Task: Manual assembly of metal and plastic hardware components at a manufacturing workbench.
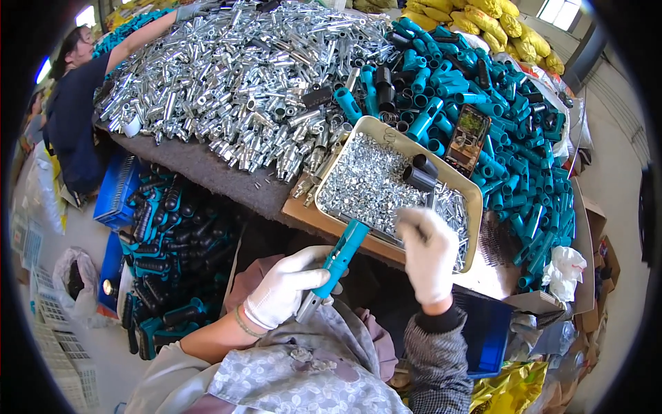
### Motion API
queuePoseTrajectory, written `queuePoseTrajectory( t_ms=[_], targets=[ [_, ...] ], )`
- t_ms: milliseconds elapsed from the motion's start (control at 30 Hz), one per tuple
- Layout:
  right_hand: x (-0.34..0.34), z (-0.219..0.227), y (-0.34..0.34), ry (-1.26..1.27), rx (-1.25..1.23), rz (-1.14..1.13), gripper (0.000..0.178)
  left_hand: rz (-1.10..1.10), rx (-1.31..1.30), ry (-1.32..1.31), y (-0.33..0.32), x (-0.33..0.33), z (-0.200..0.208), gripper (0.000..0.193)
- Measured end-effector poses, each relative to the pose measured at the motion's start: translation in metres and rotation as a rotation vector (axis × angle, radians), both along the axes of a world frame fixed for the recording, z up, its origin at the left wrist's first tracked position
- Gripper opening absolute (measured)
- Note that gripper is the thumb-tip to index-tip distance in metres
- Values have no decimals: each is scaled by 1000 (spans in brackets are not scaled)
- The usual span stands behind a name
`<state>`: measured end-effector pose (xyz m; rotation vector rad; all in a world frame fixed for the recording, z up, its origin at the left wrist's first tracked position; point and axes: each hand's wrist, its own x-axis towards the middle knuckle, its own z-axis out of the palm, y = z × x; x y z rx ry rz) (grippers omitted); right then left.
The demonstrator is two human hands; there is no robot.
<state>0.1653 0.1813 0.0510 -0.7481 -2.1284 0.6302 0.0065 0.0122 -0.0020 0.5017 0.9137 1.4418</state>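
Observation:
My gloved left hand (284, 288) is wrapped round a teal slotted tube (347, 254), which tilts with its upper end toward the tray. A silvery metal piece (307, 308) sticks out of the tube's lower end. Over the near right part of a cream tray (476, 241) is my gloved right hand (430, 257), apart from the tube. Its fingers are curled together, and whatever they may hold is too small or hidden to make out. Small shiny metal parts (362, 176) fill much of the tray, along with black sleeves (419, 177).
Silvery metal fittings (227, 83) are heaped at the back left, teal tubes (531, 179) at the right. A phone (468, 140) leans behind the tray. Blue crates (118, 196) and black-and-teal handles (155, 265) lie below left. Another person (79, 117) reaches over the heap.

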Motion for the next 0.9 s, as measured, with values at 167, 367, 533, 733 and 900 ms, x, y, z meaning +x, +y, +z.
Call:
queuePoseTrajectory(
  t_ms=[167, 367, 533, 733, 900],
  targets=[
    [7, -20, -48, 55, -185, 71, 9, 10, 13, 81, 3, 5, 2, 49],
    [3, -48, -69, 291, -682, 94, 16, 104, 109, 418, 2, 18, -5, 46],
    [8, -52, -71, 397, -866, 127, 15, 94, 42, 439, -4, 20, -4, 46],
    [9, -49, -73, 220, -572, 116, 15, 111, 94, 477, -1, 20, -12, 47],
    [13, -51, -70, 250, -826, 109, 15, 88, 78, 598, -5, 18, -1, 47]
  ],
)
